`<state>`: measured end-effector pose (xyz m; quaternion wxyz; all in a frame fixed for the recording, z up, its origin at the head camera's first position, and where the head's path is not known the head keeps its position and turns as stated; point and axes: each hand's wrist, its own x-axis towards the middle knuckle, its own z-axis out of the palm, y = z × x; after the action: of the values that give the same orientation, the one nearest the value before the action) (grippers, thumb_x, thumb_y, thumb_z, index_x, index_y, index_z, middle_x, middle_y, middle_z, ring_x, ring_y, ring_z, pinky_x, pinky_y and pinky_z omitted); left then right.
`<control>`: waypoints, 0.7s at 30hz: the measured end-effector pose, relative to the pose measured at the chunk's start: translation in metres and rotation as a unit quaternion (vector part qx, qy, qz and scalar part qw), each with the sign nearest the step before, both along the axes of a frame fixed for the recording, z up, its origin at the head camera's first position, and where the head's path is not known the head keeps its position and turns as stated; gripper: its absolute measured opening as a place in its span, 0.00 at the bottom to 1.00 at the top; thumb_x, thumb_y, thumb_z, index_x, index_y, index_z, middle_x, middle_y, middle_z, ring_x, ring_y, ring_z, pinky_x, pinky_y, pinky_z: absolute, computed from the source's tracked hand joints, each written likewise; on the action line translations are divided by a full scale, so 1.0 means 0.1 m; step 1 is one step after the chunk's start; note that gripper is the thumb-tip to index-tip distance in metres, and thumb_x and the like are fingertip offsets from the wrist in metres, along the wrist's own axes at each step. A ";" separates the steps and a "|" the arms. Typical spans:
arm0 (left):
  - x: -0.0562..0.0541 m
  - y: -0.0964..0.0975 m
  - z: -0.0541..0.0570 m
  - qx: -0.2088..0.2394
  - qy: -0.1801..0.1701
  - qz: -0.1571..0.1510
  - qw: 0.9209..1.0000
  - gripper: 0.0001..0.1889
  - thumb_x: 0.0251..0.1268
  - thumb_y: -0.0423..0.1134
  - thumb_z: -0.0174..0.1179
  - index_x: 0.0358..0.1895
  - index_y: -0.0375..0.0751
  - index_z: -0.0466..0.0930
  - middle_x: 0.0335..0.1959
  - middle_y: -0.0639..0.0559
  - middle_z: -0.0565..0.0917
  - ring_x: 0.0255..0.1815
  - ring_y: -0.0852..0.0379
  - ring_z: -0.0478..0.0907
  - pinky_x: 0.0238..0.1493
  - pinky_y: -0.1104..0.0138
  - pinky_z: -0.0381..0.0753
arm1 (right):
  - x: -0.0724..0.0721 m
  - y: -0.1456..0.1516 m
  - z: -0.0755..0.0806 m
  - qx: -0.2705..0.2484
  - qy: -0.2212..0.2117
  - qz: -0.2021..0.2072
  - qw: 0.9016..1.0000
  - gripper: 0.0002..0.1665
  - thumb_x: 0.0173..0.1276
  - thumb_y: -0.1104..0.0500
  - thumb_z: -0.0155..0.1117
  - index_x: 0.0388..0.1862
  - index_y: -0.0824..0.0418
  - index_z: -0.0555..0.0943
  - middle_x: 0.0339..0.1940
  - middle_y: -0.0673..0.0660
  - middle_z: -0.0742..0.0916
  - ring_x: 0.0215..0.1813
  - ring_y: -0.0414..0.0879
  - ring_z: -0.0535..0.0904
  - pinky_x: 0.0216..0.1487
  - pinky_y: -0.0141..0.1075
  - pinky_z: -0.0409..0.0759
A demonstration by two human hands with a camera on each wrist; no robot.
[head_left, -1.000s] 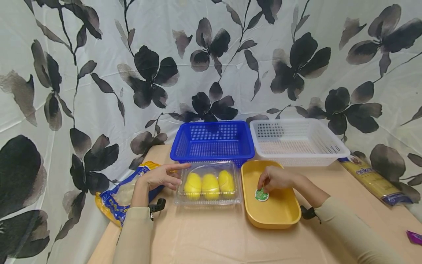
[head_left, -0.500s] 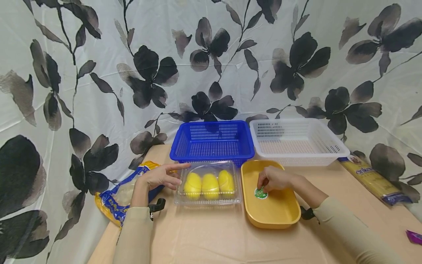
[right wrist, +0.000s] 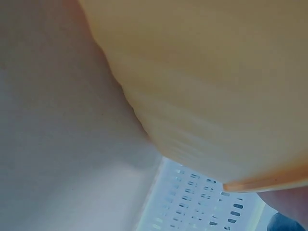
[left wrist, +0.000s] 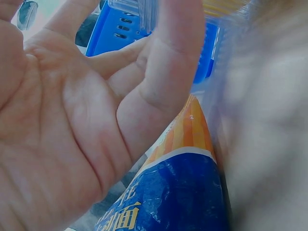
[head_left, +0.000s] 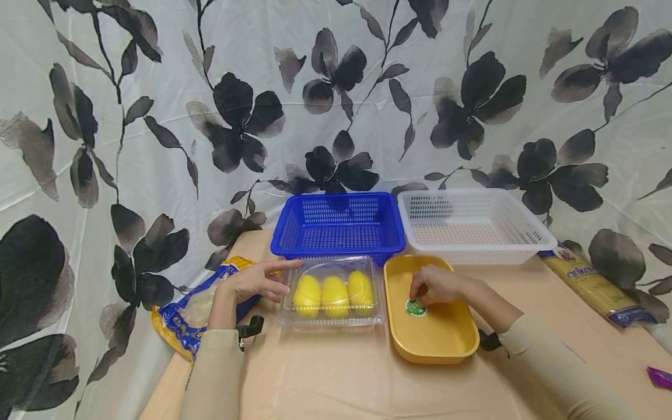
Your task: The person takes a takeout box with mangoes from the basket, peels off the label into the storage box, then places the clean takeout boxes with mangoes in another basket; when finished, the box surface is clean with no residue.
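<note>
In the head view my left hand (head_left: 257,281) reaches over the left edge of a clear plastic clamshell container (head_left: 331,326), fingers extended along its lid. Three yellow, egg-shaped things (head_left: 335,296) sit in a row inside it, under the transparent top. My right hand (head_left: 441,284) is down inside a yellow oblong tub (head_left: 434,344), thumb and fingertips pinching a small round green-and-white disc (head_left: 415,308) near the tub's floor. In the right wrist view the tub wall (right wrist: 207,86) hides the right fingers. The left wrist view shows the left palm (left wrist: 57,125) with fingers apart.
Behind stand a blue basket (head_left: 338,230) and a white basket (head_left: 472,224). A blue-and-yellow food bag (head_left: 184,315) lies beside the left forearm. At the right lies a yellow pasta packet (head_left: 593,286), and a purple wrapper (head_left: 660,377) is by the frame edge.
The right hand and the green-and-white disc have shifted very slightly within the tub since one second ago. The left hand stays in place on the clamshell container.
</note>
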<state>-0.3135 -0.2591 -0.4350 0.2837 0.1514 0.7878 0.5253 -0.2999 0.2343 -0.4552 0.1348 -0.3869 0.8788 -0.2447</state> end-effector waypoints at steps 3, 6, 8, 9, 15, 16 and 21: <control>0.00 0.00 0.01 -0.008 0.004 0.002 1.000 0.39 0.61 0.40 0.74 0.76 0.65 0.72 0.85 0.51 0.52 0.75 0.38 0.64 0.56 0.49 0.87 | 0.01 0.02 0.00 -0.004 0.001 -0.007 1.000 0.08 0.56 0.66 0.80 0.36 0.58 0.92 0.33 0.47 0.88 0.35 0.32 0.78 0.38 0.26 0.81; 0.01 0.00 0.01 -0.014 0.007 0.000 1.000 0.39 0.61 0.41 0.74 0.76 0.66 0.72 0.85 0.50 0.54 0.73 0.38 0.65 0.56 0.49 0.86 | 0.03 0.07 0.03 -0.028 -0.004 -0.019 0.999 0.09 0.58 0.65 0.79 0.38 0.59 0.92 0.33 0.48 0.89 0.35 0.33 0.78 0.38 0.27 0.80; 0.01 0.00 0.01 -0.009 0.004 -0.003 1.000 0.39 0.61 0.41 0.74 0.76 0.65 0.71 0.85 0.48 0.53 0.74 0.37 0.65 0.58 0.48 0.86 | 0.05 0.12 0.08 -0.054 -0.009 -0.028 0.998 0.09 0.60 0.65 0.78 0.41 0.61 0.91 0.35 0.51 0.90 0.35 0.34 0.78 0.38 0.29 0.80; 0.02 0.00 0.01 -0.007 0.002 -0.004 1.000 0.39 0.61 0.40 0.74 0.77 0.64 0.71 0.85 0.48 0.53 0.75 0.37 0.64 0.58 0.47 0.86 | 0.05 0.15 0.12 -0.066 -0.009 -0.035 0.997 0.10 0.61 0.64 0.77 0.42 0.61 0.91 0.36 0.53 0.91 0.35 0.35 0.79 0.38 0.29 0.80; 0.03 0.00 0.02 -0.005 0.002 -0.003 1.000 0.39 0.61 0.40 0.74 0.77 0.63 0.71 0.85 0.47 0.53 0.73 0.38 0.66 0.56 0.50 0.87 | 0.14 0.47 0.39 -0.157 -0.002 -0.131 0.979 0.11 0.68 0.58 0.75 0.48 0.57 0.91 0.43 0.60 0.92 0.39 0.42 0.84 0.43 0.30 0.85; 0.03 0.00 0.02 -0.008 0.004 -0.002 1.000 0.39 0.61 0.40 0.75 0.76 0.64 0.71 0.84 0.47 0.54 0.68 0.40 0.70 0.52 0.52 0.88 | 0.16 0.54 0.42 -0.176 0.002 -0.155 0.972 0.12 0.69 0.58 0.74 0.50 0.57 0.90 0.43 0.59 0.92 0.40 0.44 0.85 0.43 0.31 0.85; 0.03 0.01 0.04 -0.007 -0.001 0.002 1.000 0.39 0.60 0.39 0.75 0.75 0.67 0.72 0.81 0.48 0.57 0.34 0.49 0.75 0.32 0.64 0.84 | 0.21 0.80 0.52 -0.255 0.045 -0.263 0.929 0.20 0.71 0.57 0.72 0.60 0.62 0.86 0.44 0.48 0.90 0.39 0.45 0.82 0.36 0.30 0.83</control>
<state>-0.3104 -0.2586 -0.4314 0.2845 0.1469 0.7916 0.5205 -0.2794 0.3140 -0.4033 -0.0771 -0.1741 0.8621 -0.4696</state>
